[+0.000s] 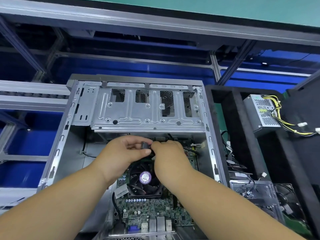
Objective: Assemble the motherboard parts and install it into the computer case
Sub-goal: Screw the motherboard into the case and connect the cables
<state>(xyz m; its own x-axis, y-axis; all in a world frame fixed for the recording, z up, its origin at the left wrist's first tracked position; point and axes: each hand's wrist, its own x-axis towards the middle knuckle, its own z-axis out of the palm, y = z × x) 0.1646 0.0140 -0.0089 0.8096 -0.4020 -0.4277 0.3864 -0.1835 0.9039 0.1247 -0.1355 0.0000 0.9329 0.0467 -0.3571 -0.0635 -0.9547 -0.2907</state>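
The open computer case (57, 146) lies flat in front of me, its silver drive cage (147, 110) at the far end. Inside sits the green motherboard (155, 208) with a black cooler fan (145, 181) bearing a purple label. My left hand (121, 153) pinches a small black connector (145, 145) between thumb and fingers, just above the board near the drive cage. My right hand (169, 158) meets it from the right, fingers curled onto the same connector and its black cable. The board's far edge is hidden under both hands.
A black foam tray (242, 135) stands to the right, holding a silver power supply (261, 111) with yellow and black wires, loose cables and a clear plastic part (254, 193). Aluminium frame rails and blue panels surround the bench behind and to the left.
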